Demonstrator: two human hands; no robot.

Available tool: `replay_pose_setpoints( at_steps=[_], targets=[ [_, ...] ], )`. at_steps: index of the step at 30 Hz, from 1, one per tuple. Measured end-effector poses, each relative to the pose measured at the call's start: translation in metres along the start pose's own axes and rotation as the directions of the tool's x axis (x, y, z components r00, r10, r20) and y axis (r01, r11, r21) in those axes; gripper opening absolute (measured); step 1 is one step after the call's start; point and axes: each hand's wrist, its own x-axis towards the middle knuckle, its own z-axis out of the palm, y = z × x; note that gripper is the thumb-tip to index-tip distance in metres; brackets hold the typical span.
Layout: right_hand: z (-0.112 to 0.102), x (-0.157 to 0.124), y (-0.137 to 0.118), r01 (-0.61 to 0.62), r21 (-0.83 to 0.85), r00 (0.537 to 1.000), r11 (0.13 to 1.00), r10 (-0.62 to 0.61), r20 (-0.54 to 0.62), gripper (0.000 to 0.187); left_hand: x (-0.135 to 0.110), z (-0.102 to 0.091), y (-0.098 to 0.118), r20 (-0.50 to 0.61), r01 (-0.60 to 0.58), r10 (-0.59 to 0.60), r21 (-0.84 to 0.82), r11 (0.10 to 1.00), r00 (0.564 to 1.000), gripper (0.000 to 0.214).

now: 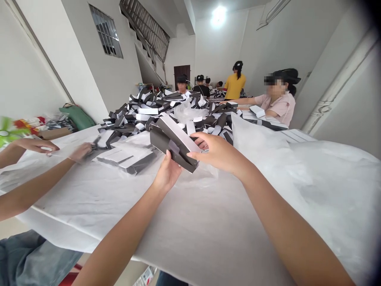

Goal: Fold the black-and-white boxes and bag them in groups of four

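My left hand (168, 172) and my right hand (217, 153) together hold a folded black cardboard box (172, 143) with a white inner face, tilted up above the table. My left hand grips it from below, and my right fingers wrap its front end. Just left of my hands lies a small stack of flat black-and-white card pieces (126, 158). Behind the box rises a large heap of similar black-and-white card pieces (154, 113). A white sheet (193, 238) covers the table beneath my arms.
A co-worker's two hands (67, 149) work at the table's left side, holding a dark tool or piece. A person in a pink shirt (279, 107) sits across at right. A person in yellow (235, 81) stands farther back. A green bag (77, 117) lies by the left wall.
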Motion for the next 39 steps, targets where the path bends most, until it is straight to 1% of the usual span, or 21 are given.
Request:
replay_pose_setpoints(
  at_steps=[4,7,10,15,19,22,25,29,33,36,38,39],
  targets=[
    [0.0,-0.001,-0.002,0.021,-0.01,0.999,1.0,-0.02,0.046,0.053,-0.001,-0.001,0.001,0.086,0.001,0.0,-0.003,1.0,0.996,0.061],
    [0.004,-0.001,-0.001,0.025,-0.029,0.997,0.999,-0.023,0.07,0.053,-0.002,-0.003,0.001,0.107,0.023,-0.024,0.013,1.0,0.994,0.062],
    [0.009,0.0,0.0,0.024,-0.053,0.995,0.998,-0.019,0.096,0.054,-0.001,-0.004,0.001,0.061,0.033,-0.035,0.033,0.999,0.997,0.063],
    [0.015,0.004,0.005,-0.057,-0.035,0.986,0.998,0.062,0.156,0.067,0.001,-0.004,0.002,-0.014,0.099,-0.099,0.003,0.995,0.995,0.066],
    [0.018,0.007,0.008,-0.052,-0.013,0.985,0.999,0.053,0.167,0.068,0.002,-0.004,0.003,-0.033,0.117,-0.118,-0.019,0.993,0.993,0.067],
    [0.02,0.007,0.009,-0.048,-0.021,0.985,0.999,0.051,0.167,0.067,0.002,-0.006,0.003,-0.046,0.099,-0.1,-0.004,0.995,0.994,0.064],
    [0.022,0.007,0.009,-0.019,-0.047,0.987,0.999,0.026,0.159,0.063,0.002,-0.007,0.001,-0.073,0.07,-0.068,0.025,0.997,0.995,0.06],
    [0.023,0.007,0.011,-0.016,-0.039,0.994,0.999,0.02,0.103,0.063,0.002,-0.004,-0.001,-0.027,0.023,-0.021,0.055,0.998,0.999,0.057],
    [0.025,0.011,0.012,-0.028,0.053,0.999,0.998,0.025,0.043,0.059,0.002,-0.003,-0.005,-0.002,-0.041,0.041,0.091,0.995,0.999,0.049],
    [0.023,0.014,0.012,-0.011,0.136,1.0,0.991,0.012,-0.008,0.054,0.003,-0.008,-0.007,0.028,-0.045,0.04,0.19,0.981,0.999,0.04],
    [0.019,0.015,0.013,-0.019,0.172,1.0,0.985,0.019,0.003,0.053,0.004,-0.012,-0.008,0.05,-0.026,0.012,0.291,0.956,0.999,0.035],
    [0.016,0.015,0.013,-0.026,0.183,1.0,0.983,0.023,0.021,0.053,0.004,-0.013,-0.009,0.043,-0.011,-0.004,0.343,0.939,0.999,0.033]
  ],
)
